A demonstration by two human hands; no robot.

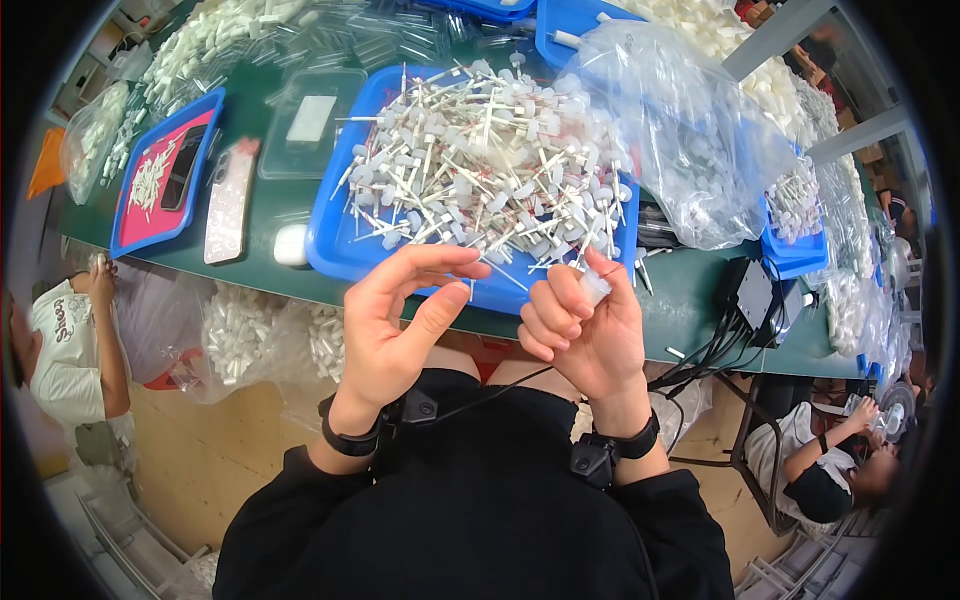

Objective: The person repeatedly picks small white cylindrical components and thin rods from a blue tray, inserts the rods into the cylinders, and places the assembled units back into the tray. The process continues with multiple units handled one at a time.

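Observation:
My left hand (392,318) is over the near edge of the blue tray (325,235). Its fingers are bent but apart from the thumb, and I see nothing held between them. A thin white stick shows just past its fingertips, seemingly part of the pile. My right hand (590,325) is closed round a small translucent white plastic piece (594,288), cap-like in shape, pinched by thumb and forefinger. The curled fingers hide the rest of it. Heaped in the tray are many white stick-like parts with translucent ends (490,150).
On the green table (275,105) lie a phone in a light case (232,200), a white rounded case (291,245) and a smaller blue tray (150,235). A clear plastic bag (690,130) covers the right side. Black cables (725,340) hang right. Other people sit at both sides.

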